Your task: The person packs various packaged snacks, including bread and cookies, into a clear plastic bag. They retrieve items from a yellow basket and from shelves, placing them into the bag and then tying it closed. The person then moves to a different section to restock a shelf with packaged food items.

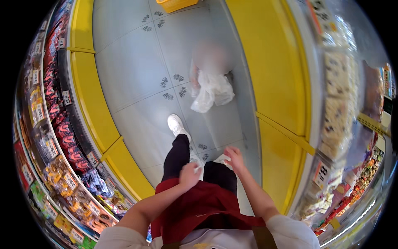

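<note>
My left hand (190,175) hangs over the dark red apron (199,199) at thigh height, fingers curled. A small white patch shows at its fingertips; whether it is held cannot be made out. My right hand (234,160) is over the floor beside my right knee, fingers loosely bent and apart, nothing seen in it. On the grey tiled floor (133,74) ahead lies a white translucent plastic bag (213,93), apart from both hands. A blurred shape adjoins its far end, its contents unclear. My white shoe (176,124) is forward on the tiles.
Yellow shelf bases (93,93) line the left of the aisle, below shelves of packaged snacks (68,149) with price tags. Another yellow base (273,74) runs along the right, beneath wrapped light-coloured blocks (337,118). A yellow plastic basket (177,4) is on the floor far ahead.
</note>
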Available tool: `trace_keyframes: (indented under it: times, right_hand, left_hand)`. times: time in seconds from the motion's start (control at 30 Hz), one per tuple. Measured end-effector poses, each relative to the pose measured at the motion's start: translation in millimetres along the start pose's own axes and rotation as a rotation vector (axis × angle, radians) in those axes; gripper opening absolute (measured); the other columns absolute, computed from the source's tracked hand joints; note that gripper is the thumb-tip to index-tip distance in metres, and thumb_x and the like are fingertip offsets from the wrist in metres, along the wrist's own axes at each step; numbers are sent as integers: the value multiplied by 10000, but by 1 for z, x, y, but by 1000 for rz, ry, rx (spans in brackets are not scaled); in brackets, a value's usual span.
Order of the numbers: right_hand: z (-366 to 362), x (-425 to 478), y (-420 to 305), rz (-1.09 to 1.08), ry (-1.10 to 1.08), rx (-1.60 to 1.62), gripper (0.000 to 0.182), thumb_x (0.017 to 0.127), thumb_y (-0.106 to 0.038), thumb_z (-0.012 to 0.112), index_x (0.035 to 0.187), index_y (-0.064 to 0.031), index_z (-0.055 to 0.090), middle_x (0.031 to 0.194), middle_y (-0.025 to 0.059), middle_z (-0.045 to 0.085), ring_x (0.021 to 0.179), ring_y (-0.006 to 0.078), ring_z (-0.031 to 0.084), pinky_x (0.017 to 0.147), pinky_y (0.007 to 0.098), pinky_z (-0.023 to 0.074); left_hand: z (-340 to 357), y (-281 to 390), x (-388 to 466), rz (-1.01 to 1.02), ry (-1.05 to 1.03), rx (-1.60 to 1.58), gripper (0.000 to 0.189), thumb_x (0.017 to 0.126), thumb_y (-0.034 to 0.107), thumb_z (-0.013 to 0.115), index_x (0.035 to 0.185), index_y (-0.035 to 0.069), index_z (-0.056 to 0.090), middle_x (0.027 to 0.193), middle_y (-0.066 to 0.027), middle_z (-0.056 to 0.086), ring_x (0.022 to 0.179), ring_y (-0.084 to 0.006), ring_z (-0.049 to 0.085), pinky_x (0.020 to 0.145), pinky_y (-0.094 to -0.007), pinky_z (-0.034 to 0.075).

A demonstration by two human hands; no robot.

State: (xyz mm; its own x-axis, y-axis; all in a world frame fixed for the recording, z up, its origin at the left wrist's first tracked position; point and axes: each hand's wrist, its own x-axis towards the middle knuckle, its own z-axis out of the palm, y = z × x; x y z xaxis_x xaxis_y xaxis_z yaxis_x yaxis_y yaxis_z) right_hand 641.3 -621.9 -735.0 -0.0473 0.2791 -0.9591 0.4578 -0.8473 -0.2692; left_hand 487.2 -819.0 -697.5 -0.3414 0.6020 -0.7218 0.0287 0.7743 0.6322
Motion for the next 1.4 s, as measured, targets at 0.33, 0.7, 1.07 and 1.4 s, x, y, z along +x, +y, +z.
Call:
trace_keyframes:
  times: [0.33, 0.7, 1.07, 1.4]
  right_hand:
    - [223, 293, -129, 188, 389, 187, 1497, 475, -706, 818, 1471, -193, -176, 1528, 104, 206, 1332, 383, 311, 963, 659, 337]
    - [235, 254, -205, -424, 279, -522, 263, 909, -211, 533, 1023, 14, 608, 912, 107, 610, 796, 220, 561, 741, 375, 482]
    - [260, -147, -437, -744, -6, -345, 94, 831, -72, 545, 896, -70, 612, 805, -17, 578, 720, 90, 522, 635, 260, 436]
    - [314, -475, -571, -887, -854, -1037, 203, 904, -130, 573, 1078, -55, 644, 934, -23, 640, 851, 62, 569, 750, 245, 466]
  left_hand:
    - [-132, -42, -1, -42, 14, 328, 324, 759, 302, 713, 993, 137, 562, 1103, -13, 581, 1084, -205, 542, 1035, -510, 276]
    - [-156, -34, 13, -30, 76, 235, 321, 771, 402, 677, 946, 141, 612, 943, -15, 623, 940, -206, 592, 1013, -519, 278]
    - [-277, 90, 28, 159, 187, 55, 651, 732, 380, 744, 1206, 10, 494, 1227, -184, 498, 1177, -359, 486, 975, -431, 439]
    - [-510, 435, 63, 863, 161, 536, 850, 702, 414, 754, 1377, 43, 396, 1346, -162, 473, 1289, -345, 399, 1045, -452, 348]
